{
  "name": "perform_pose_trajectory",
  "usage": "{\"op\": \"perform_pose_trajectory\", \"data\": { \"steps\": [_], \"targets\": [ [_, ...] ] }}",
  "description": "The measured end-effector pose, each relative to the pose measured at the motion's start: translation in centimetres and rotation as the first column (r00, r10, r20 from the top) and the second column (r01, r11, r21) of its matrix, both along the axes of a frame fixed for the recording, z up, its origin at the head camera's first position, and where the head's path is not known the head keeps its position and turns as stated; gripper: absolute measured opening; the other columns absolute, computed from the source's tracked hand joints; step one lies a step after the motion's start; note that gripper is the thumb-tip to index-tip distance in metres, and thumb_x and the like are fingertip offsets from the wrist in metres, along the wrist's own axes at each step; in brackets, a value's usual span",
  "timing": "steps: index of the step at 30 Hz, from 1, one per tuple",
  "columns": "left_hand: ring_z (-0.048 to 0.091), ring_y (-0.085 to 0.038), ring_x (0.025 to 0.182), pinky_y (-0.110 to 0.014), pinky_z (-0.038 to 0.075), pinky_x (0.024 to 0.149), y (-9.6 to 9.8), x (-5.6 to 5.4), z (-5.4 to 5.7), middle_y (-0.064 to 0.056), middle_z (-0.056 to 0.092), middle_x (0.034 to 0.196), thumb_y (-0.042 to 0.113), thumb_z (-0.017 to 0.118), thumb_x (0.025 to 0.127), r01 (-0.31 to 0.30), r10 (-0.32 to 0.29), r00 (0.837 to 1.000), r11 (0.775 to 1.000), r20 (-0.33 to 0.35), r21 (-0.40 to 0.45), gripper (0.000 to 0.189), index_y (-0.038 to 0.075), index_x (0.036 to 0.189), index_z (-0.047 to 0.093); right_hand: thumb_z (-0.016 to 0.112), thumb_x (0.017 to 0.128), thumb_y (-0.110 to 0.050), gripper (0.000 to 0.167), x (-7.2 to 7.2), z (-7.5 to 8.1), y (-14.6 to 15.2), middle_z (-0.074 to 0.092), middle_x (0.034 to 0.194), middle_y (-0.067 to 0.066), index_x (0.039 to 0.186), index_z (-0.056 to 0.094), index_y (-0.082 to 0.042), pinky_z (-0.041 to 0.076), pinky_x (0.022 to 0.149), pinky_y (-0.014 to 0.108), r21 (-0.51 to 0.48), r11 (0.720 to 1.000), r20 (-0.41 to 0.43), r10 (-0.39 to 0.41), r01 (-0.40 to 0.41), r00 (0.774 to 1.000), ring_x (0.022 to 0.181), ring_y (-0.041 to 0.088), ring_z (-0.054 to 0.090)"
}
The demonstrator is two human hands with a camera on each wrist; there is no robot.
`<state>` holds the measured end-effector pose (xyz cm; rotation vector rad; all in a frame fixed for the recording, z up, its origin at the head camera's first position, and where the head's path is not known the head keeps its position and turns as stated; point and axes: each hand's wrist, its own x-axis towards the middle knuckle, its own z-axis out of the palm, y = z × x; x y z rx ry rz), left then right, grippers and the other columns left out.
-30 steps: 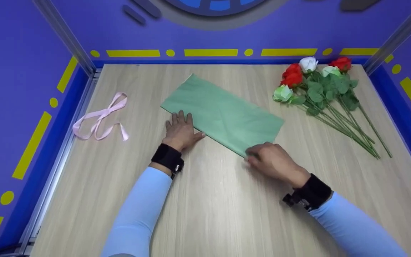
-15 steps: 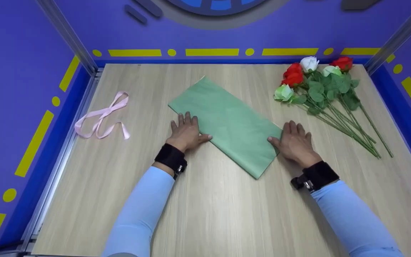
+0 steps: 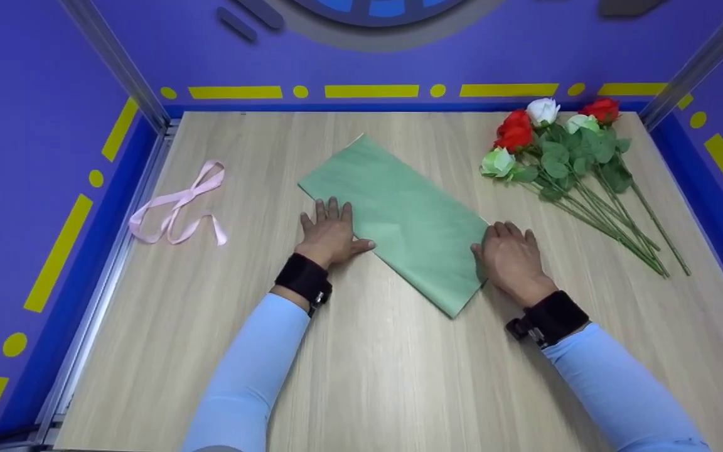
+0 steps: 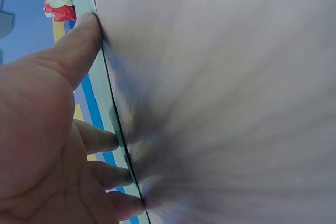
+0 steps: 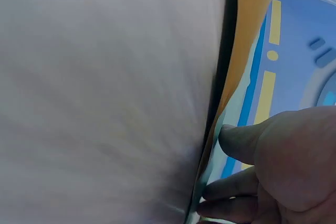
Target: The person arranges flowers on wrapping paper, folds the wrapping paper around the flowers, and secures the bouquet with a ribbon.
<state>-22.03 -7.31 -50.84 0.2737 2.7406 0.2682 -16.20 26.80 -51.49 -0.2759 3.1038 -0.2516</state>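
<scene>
Head view: we see green sheet [image 3: 405, 220] lying slantwise at frame centre on bench [image 3: 361, 383]. Left grip [image 3: 329, 240] spread, touching sheet's lower-left edge; right grip [image 3: 515, 258] relaxed, unclenched, touching sheet's right end. Pink ribbon [image 3: 209, 184] at left of frame, long-stemmed roses [image 3: 556, 160] at upper right.

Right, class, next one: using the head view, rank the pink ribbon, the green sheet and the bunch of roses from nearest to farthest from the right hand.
From the right hand:
1. Green sheet: touching the hand, on its left.
2. Bunch of roses: beyond the hand, to its right.
3. Pink ribbon: far across, on the table's left side.
</scene>
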Motion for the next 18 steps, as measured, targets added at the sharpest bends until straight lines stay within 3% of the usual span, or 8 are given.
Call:
{"op": "perform_pose_trajectory", "data": {
  "steps": [5,12,14,16,18],
  "targets": [
    [-0.002,-0.049,0.161,-0.074,0.009,0.124,0.1,-0.1,0.0,-0.025,0.002,0.176,0.071,0.056,0.098,-0.009,0.009,1.0,1.0,0.012,0.001,0.105,0.008,0.17,0.012,0.058,0.105,-0.02,0.036,0.1,-0.4,-0.7,0.065,0.13,0.03,0.117,0.064,0.013,0.038,0.111,0.072,0.0,0.999,-0.069,0.034,-0.034,0.997,0.13,0.049,0.057],
    [0.0,-0.049,0.162,-0.074,0.01,0.124,0.2,-0.1,0.2,-0.024,0.003,0.176,0.071,0.057,0.098,-0.014,0.014,1.0,1.0,0.005,-0.003,0.105,0.009,0.17,0.014,0.053,0.099,0.001,0.04,0.1,-0.7,-1.5,0.073,0.115,0.031,0.136,0.057,0.014,0.045,0.108,0.067,0.032,0.995,-0.172,0.094,-0.09,0.981,0.115,0.045,0.068],
    [0.0,-0.049,0.162,-0.074,0.01,0.124,0.2,-0.1,0.2,-0.024,0.004,0.176,0.071,0.058,0.097,-0.015,0.015,1.0,1.0,0.001,0.001,0.105,0.008,0.17,0.015,0.052,0.097,0.004,0.04,0.1,-0.7,-1.6,0.074,0.112,0.031,0.136,0.058,0.012,0.045,0.108,0.067,-0.021,0.994,-0.189,0.097,-0.103,0.977,0.114,0.044,0.069],
    [0.0,-0.049,0.162,-0.074,0.01,0.124,0.2,-0.1,0.2,-0.024,0.004,0.176,0.071,0.059,0.097,-0.017,0.017,1.0,1.0,-0.002,0.007,0.105,0.008,0.17,0.016,0.055,0.095,0.005,0.042,0.0,-0.6,-1.7,0.074,0.113,0.03,0.137,0.059,0.008,0.048,0.103,0.065,-0.148,0.983,-0.181,0.077,-0.104,0.981,0.112,0.046,0.069],
    [0.0,-0.049,0.162,-0.074,0.01,0.124,0.2,0.0,0.2,-0.024,0.004,0.176,0.07,0.059,0.097,-0.014,0.014,1.0,1.0,-0.002,0.011,0.105,0.008,0.17,0.016,0.059,0.093,0.004,0.049,-0.2,-0.3,-1.9,0.07,0.121,0.029,0.142,0.056,0.005,0.05,0.101,0.062,-0.332,0.94,-0.119,0.038,-0.076,0.992,0.115,0.046,0.067]
  ]
}}
